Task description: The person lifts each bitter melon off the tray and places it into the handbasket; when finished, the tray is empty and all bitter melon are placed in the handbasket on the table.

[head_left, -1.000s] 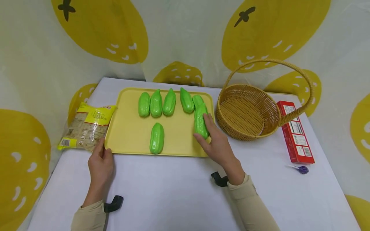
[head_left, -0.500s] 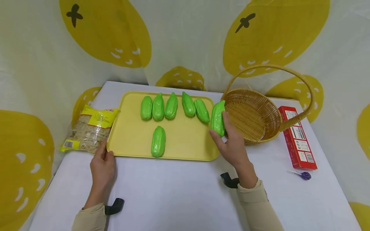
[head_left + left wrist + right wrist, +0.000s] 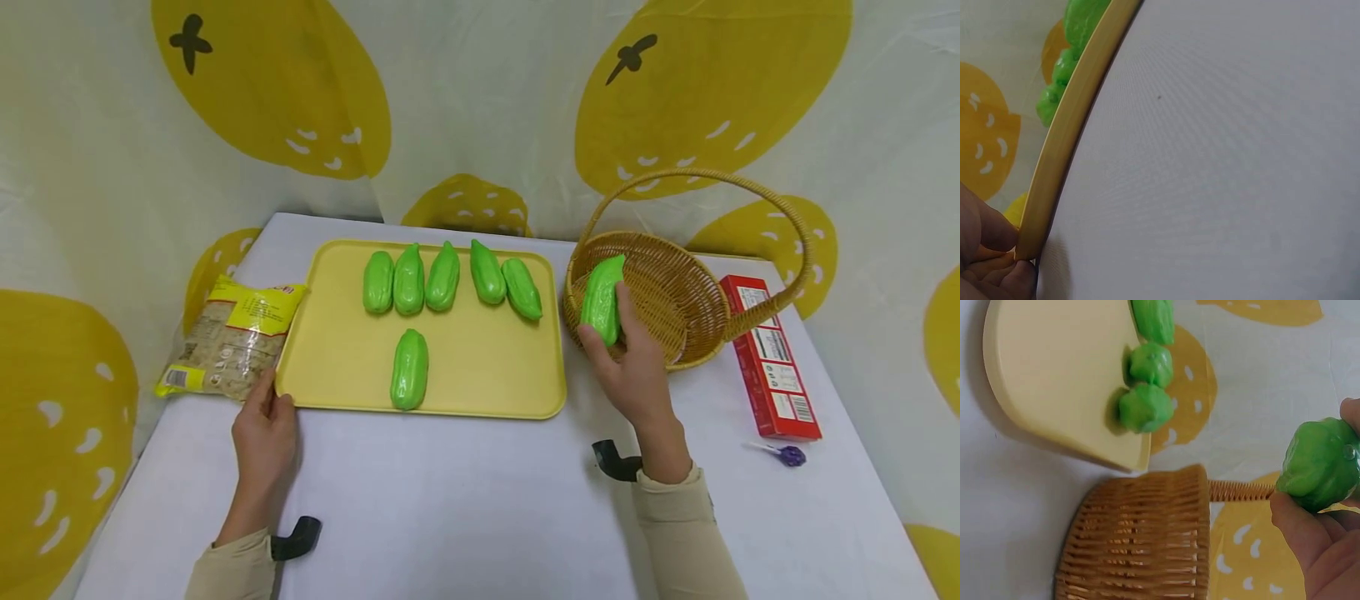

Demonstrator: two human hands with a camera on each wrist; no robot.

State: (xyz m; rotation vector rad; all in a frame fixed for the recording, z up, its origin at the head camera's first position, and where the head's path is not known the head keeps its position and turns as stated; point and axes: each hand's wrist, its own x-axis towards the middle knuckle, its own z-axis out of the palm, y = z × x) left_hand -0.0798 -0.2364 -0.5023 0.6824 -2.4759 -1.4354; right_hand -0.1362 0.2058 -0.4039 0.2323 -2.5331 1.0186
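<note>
My right hand [image 3: 637, 375] grips a glossy, ridged green bitter melon [image 3: 602, 300] between thumb and fingers. It overlaps the left side of the wicker basket [image 3: 712, 296] in the head view, and the right wrist view shows the melon [image 3: 1319, 464] raised above the basket rim. At the near left corner of the yellow tray [image 3: 337, 358], my left hand [image 3: 264, 433] pinches the tray's edge, thumb on one side and fingers under it. Several like bitter melons [image 3: 408, 279] lie in a row along the tray's far side, and one more bitter melon [image 3: 409, 369] rests near the front edge.
A clear and yellow food packet [image 3: 232, 333] lies against the tray's left side. Right of the basket are a red box [image 3: 772, 358] and a purple lollipop [image 3: 790, 455]. The tall basket handle [image 3: 705, 172] arches over the basket. A patterned cloth hangs behind the table.
My right hand has lifted the bitter melon off the tray's right side and carried it rightward over the basket. My left hand stays at the tray corner.
</note>
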